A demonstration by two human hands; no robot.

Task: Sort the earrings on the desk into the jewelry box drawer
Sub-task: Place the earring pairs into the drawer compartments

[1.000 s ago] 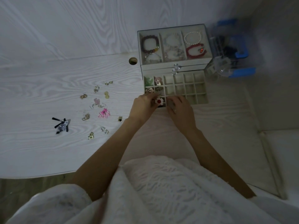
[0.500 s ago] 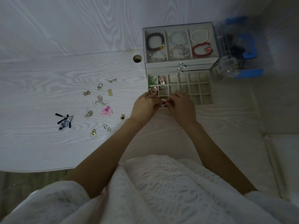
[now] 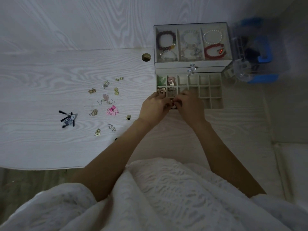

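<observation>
The jewelry box [image 3: 193, 64] stands at the desk's back right with its gridded drawer [image 3: 215, 90] pulled out toward me. Several left cells hold earrings: a green one [image 3: 160, 80] and pale flower ones [image 3: 171, 80]. My left hand [image 3: 154, 108] and my right hand [image 3: 190, 105] meet over the drawer's front left cells and together pinch a small red-and-white earring [image 3: 173, 105], mostly hidden by my fingers. Several loose earrings lie on the desk to the left, among them a pink one [image 3: 112, 110] and gold ones [image 3: 92, 91].
A black-and-white tassel ornament [image 3: 68, 120] lies far left on the desk. Bracelets fill the box's top tray [image 3: 192, 44]. A clear and blue organizer [image 3: 250, 64] stands right of the box. A cable hole [image 3: 146, 57] sits left of it.
Both hands have closed in on the red-and-white earring over the drawer's front left cells; it showed plainly a second ago and is now almost covered by my fingers.
</observation>
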